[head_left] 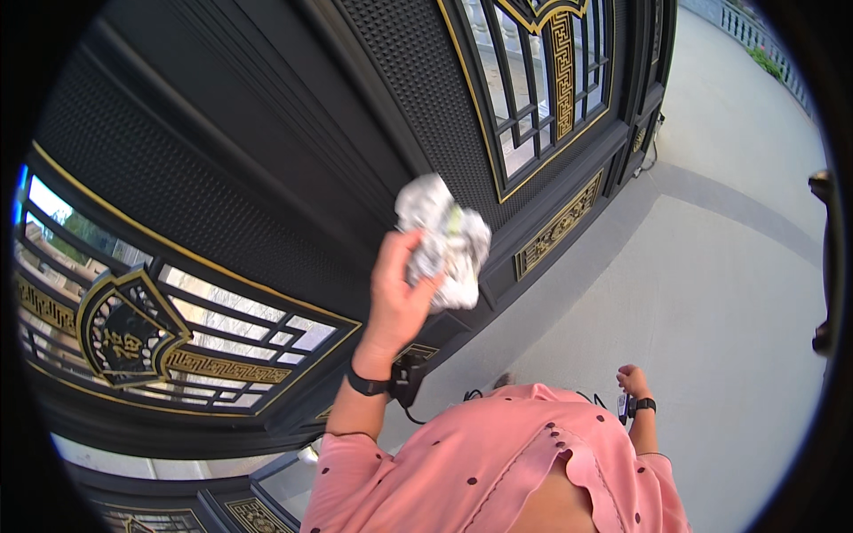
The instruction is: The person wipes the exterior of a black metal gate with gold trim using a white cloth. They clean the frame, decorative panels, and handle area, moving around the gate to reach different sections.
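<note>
My left hand [403,283] is raised in front of a dark metal door [266,113] and grips a crumpled whitish cloth [450,250], which is slightly blurred and bears a small greenish patch. Whether the cloth touches the door surface I cannot tell. Low at my other side hangs my right hand [633,380], its fingers curled, with no object visible in it. The door has textured strips, gold-edged glazed panels with dark bars [560,73], and a fan-shaped emblem [133,326] in one panel.
A smooth grey floor [700,286] with a darker band runs along the door's foot. A cable [653,160] lies by the door's far end. A balustrade [740,26] and green plants [764,62] stand beyond. A dark object [826,266] is at the right rim.
</note>
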`<state>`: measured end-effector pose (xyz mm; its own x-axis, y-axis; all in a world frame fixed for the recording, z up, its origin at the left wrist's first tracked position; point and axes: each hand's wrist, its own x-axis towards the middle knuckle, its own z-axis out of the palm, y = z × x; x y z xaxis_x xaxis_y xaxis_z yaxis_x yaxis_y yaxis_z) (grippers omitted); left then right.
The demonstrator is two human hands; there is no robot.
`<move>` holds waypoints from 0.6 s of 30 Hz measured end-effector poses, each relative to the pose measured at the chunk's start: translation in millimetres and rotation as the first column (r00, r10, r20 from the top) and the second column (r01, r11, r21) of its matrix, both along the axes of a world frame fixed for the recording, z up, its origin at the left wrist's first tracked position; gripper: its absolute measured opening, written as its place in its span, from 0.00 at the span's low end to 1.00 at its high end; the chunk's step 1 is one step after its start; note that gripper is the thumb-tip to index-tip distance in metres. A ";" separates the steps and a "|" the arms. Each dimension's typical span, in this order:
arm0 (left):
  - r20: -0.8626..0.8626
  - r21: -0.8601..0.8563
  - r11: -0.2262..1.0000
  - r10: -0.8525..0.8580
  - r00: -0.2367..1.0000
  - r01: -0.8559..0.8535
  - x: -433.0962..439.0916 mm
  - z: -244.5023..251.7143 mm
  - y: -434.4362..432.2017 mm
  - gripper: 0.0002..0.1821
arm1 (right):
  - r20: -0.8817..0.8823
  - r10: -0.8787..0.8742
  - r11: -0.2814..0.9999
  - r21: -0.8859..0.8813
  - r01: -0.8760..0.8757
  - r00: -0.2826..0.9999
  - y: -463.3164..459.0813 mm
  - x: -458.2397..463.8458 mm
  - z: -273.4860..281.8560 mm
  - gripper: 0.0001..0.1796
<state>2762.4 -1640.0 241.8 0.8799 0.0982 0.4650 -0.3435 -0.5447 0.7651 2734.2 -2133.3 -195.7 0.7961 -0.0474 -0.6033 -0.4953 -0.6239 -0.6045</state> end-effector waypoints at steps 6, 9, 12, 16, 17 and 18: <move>0.913 0.244 0.525 0.158 0.375 -0.815 44.6 186.9 6.3 0.27 | 0.243 0.220 0.975 -0.089 -0.204 0.945 -6.5 67.1 14.5 0.17; 0.947 0.261 0.081 0.171 0.271 -0.962 90.0 227.6 18.4 0.27 | 0.176 0.241 0.970 -0.070 -0.232 0.954 -10.0 56.6 12.3 0.17; 0.991 0.105 0.103 0.068 0.112 -0.989 127.3 182.6 20.4 0.19 | 0.017 0.233 0.971 -0.063 -0.231 0.972 -22.3 28.7 2.0 0.18; 0.934 0.219 0.152 0.253 0.252 -0.964 122.2 56.8 18.9 0.15 | -0.137 0.086 0.996 0.040 -0.082 0.987 -61.3 -14.8 -10.4 0.17; 0.901 0.285 0.186 0.282 0.329 -0.940 115.6 16.0 14.8 0.14 | -0.123 0.071 0.996 0.056 -0.064 0.990 -72.7 -26.9 -11.6 0.17; 0.870 0.348 0.198 0.296 0.394 -0.916 108.0 -24.3 10.9 0.15 | -0.139 0.029 0.999 0.040 -0.024 0.990 -84.0 -37.1 -11.7 0.17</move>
